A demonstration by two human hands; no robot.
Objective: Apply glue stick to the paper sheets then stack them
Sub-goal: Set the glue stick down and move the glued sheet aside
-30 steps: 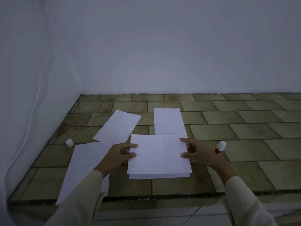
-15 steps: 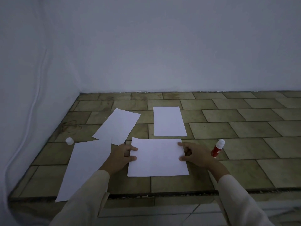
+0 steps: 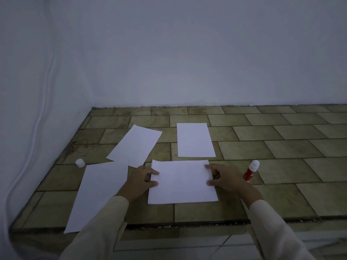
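Note:
A white sheet [image 3: 183, 182] lies flat on top of another sheet on the tiled ledge, their edges nearly matching. My left hand [image 3: 140, 180] rests its forefinger and thumb on the sheet's left edge. On the right edge, my right hand [image 3: 224, 178] presses the same way. A red glue stick [image 3: 250, 171] with a white top stands just right of my right hand, apart from it. Its white cap [image 3: 80, 163] sits far left. Three more sheets lie loose: one straight [image 3: 195, 140] behind the stack, one tilted [image 3: 135, 145] at back left, one long [image 3: 97, 194] at the left.
The tiled ledge [image 3: 281, 147] ends in a dark front edge [image 3: 187, 223] with a drop to a lower floor. White walls close it off at the back and left. A white cable [image 3: 40, 117] runs down the left wall.
The top sheet, held slightly raised and offset a second ago, has come down flat onto the sheet below. Both hands stayed at its side edges.

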